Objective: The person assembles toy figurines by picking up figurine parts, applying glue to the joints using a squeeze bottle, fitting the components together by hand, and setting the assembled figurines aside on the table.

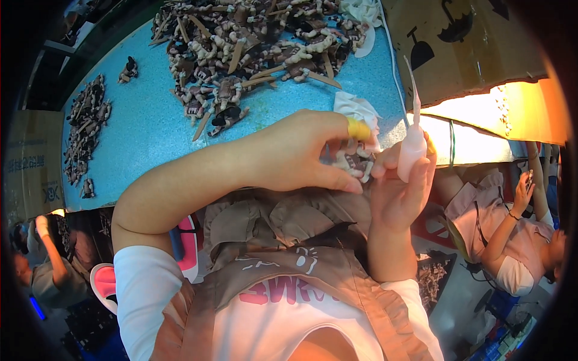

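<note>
My left hand point(304, 150) reaches in from the left with its fingers curled round a small figurine point(356, 162) in cream and brown, partly covered by the fingers. A yellow band point(359, 129) wraps one finger. Held upright in my right hand point(397, 201) is a pale pink squeeze bottle point(413, 150) with a long thin nozzle pointing up. The fingertips of that hand come close to the figurine; whether they touch it I cannot tell. A crumpled white tissue point(355, 107) lies just beyond my left fingers.
Across the blue tabletop point(144, 114) spreads a big heap of similar figurines point(241, 48) with flat wooden-looking strips. A smaller pile point(86, 129) sits at the left, with a lone figurine point(128, 70) nearby. Cardboard point(457, 54) stands at right. Other people work on both sides.
</note>
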### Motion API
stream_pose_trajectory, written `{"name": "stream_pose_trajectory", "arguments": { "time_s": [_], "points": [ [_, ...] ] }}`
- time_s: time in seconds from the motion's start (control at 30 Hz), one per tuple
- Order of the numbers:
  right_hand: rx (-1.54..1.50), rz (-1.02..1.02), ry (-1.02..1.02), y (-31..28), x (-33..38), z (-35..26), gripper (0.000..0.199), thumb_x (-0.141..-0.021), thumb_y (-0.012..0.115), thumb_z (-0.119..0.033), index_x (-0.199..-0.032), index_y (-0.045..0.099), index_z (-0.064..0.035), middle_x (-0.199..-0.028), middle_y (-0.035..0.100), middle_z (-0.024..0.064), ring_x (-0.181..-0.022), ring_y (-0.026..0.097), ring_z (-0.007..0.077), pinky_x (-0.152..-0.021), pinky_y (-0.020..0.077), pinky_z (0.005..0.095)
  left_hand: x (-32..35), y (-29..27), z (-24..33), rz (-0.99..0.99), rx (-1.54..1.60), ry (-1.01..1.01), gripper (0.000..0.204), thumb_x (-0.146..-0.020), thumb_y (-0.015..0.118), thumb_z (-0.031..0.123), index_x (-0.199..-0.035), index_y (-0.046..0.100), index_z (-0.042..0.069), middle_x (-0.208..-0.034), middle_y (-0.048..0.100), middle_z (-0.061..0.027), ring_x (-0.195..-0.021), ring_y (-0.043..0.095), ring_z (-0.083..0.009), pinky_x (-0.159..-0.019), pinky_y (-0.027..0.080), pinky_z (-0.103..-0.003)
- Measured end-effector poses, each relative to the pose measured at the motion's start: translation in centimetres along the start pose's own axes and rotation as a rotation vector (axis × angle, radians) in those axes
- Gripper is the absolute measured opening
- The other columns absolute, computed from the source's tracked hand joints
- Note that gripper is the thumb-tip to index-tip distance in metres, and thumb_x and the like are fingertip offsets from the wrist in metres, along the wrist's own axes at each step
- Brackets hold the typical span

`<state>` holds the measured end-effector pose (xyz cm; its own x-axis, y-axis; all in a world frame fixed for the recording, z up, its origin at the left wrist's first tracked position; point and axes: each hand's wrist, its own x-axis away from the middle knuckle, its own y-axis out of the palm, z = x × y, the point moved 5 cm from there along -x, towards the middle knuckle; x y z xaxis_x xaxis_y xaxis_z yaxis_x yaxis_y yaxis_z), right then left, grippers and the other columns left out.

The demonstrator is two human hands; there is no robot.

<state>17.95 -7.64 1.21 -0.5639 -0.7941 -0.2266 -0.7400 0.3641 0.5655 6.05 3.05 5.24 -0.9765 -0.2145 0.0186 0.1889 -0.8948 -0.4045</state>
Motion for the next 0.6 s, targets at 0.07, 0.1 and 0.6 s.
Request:
{"name": "stream_pose_trajectory", "arguments": {
  "time_s": [0.07, 0.1, 0.6],
  "points": [
    [0.07, 0.044, -0.005, 0.4, -0.3, 0.5, 0.047, -0.094, 0.045, -0.035, -0.126, 0.037, -0.0028, -0.076, 0.058, 0.0108, -0.065, 0.058, 0.0196, -0.055, 0.0478, 0.0292, 0.2, 0.3, -1.7, 0.133, 0.32, -0.05, 0.052, -0.074, 0.074, 0.016, -0.12, 0.051, 0.008, -0.114, 0.056, -0.0064, -0.094, 0.054, -0.0148, -0.078, 0.043, -0.028],
    [-0.045, 0.055, 0.063, 0.6, -0.1, 1.3, 0.046, -0.094, 0.044, -0.035, -0.126, 0.037, -0.0026, -0.079, 0.058, 0.0114, -0.068, 0.058, 0.0198, -0.056, 0.0489, 0.03, 0.3, 0.4, -2.9, 0.26, 0.636, -0.1, 0.052, -0.077, 0.072, 0.014, -0.123, 0.049, 0.007, -0.118, 0.054, -0.0082, -0.097, 0.053, -0.0156, -0.08, 0.043, -0.028],
    [0.164, 0.036, -0.021, 1.2, -5.7, 1.1, 0.036, -0.096, 0.04, -0.031, -0.111, 0.05, -0.0005, -0.09, 0.06, 0.0096, -0.1, 0.057, 0.0269, -0.097, 0.0379, 0.0492, 1.8, -0.5, -2.3, 0.511, -0.012, 0.143, 0.044, -0.083, 0.056, 0.003, -0.125, 0.045, 0.005, -0.108, 0.05, -0.0073, -0.099, 0.053, -0.0164, -0.078, 0.045, -0.028]
  ]
}}
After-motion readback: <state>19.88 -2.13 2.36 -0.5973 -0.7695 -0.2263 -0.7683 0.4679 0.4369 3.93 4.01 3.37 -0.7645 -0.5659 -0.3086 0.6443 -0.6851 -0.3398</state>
